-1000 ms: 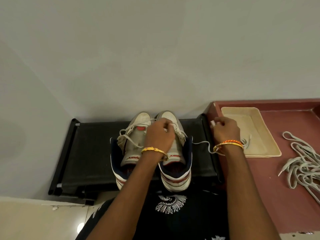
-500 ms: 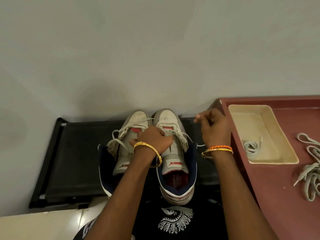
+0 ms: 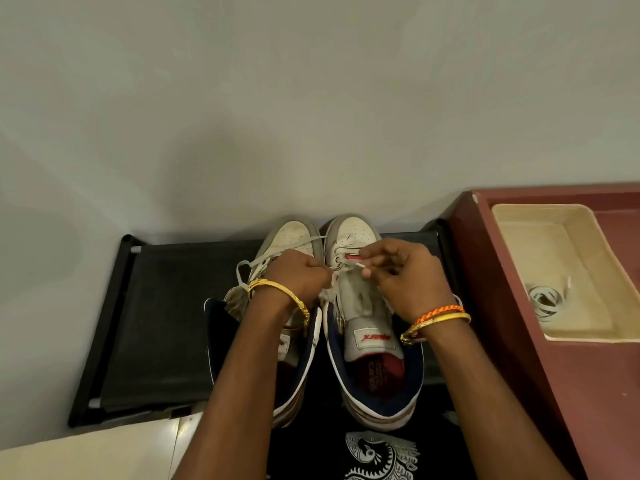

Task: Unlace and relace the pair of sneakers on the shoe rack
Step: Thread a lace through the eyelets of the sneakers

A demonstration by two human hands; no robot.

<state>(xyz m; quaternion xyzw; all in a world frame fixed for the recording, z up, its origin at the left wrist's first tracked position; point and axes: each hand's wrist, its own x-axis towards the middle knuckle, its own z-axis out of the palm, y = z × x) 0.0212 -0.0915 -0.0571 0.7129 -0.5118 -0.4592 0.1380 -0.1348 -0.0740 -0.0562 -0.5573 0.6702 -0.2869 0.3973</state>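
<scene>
Mostly white sneakers [image 3: 363,306], navy collars, grey tongues, loose laces [image 3: 258,265]

A home entryway: black shoe rack [image 3: 156,323] against a plain wall [image 3: 277,116], tiled floor [image 3: 86,459].

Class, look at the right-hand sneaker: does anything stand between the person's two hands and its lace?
Nothing visible does. The left hand and right hand both pinch the lace over the right sneaker near its toe-end eyelets; the tray sits off to the right.
</scene>
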